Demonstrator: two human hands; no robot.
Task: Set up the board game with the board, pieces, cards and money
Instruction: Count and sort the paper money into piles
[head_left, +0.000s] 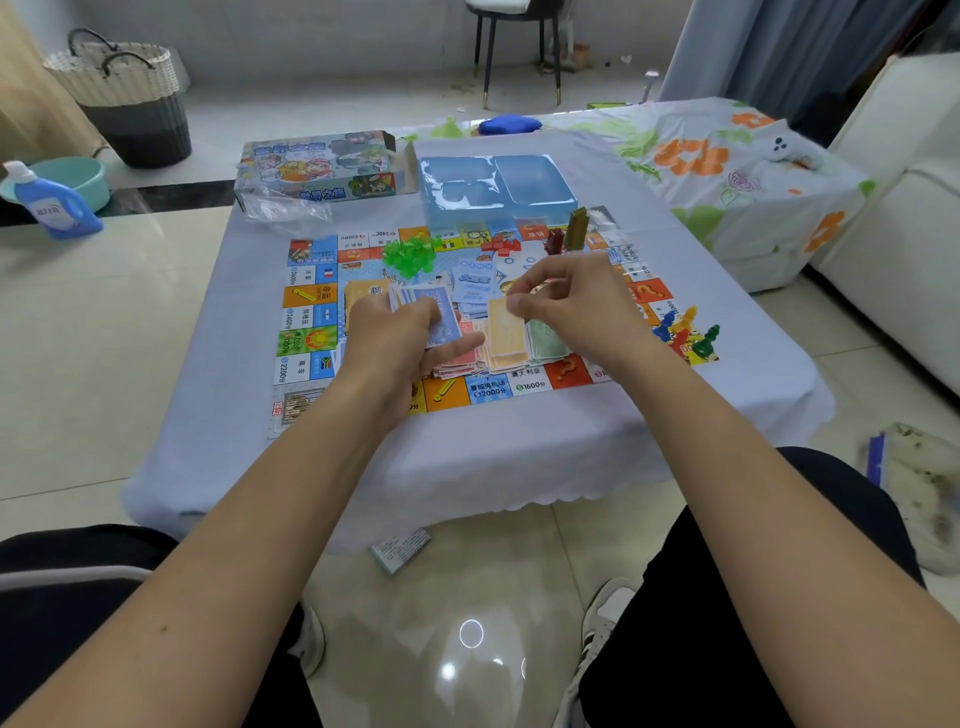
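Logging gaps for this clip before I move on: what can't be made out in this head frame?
- What the right hand pinches: its fingers cover it.
- Middle of the game board: hidden under money piles and both hands.
- Face value on the blue notes in the left hand: blurred.
- Small carton on the floor: print too small.

Single head view, looking forward-down over low table (467, 457), forearms close in foreground.
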